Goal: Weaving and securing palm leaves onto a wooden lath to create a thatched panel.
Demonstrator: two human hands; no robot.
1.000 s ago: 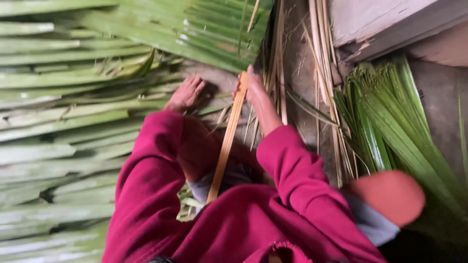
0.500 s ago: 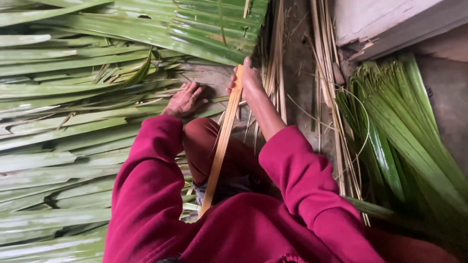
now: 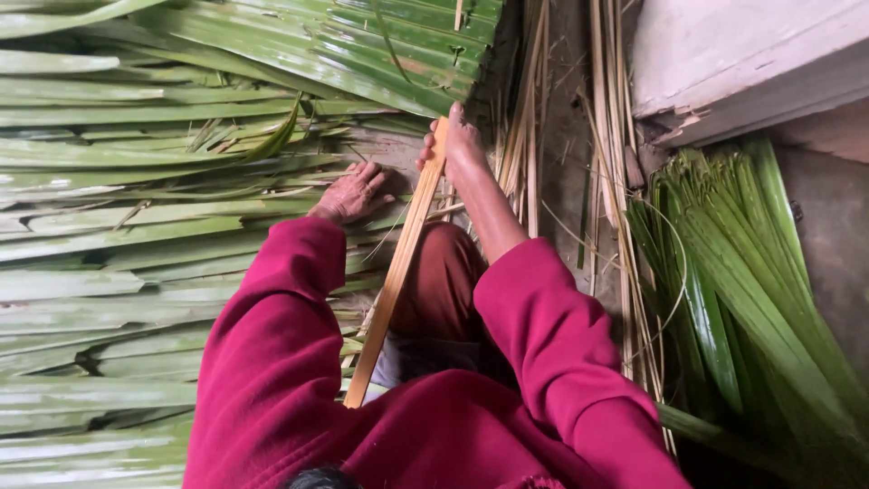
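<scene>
Now both hands busy: right hand [image 3: 457, 149] closed around tan strip [image 3: 398, 263], left hand [image 3: 355, 193] spread on green leaves [image 3: 136, 217].

The floor [image 3: 819, 235] is bare grey ground, showing at the right edge of the frame and in a strip at upper centre. Long flat green palm leaves [image 3: 118, 235] cover it across the whole left half. Dry tan strips [image 3: 615, 163] lie along it right of centre, and a bundle of narrow green leaflets [image 3: 742, 290] lies on it at the right.
</scene>
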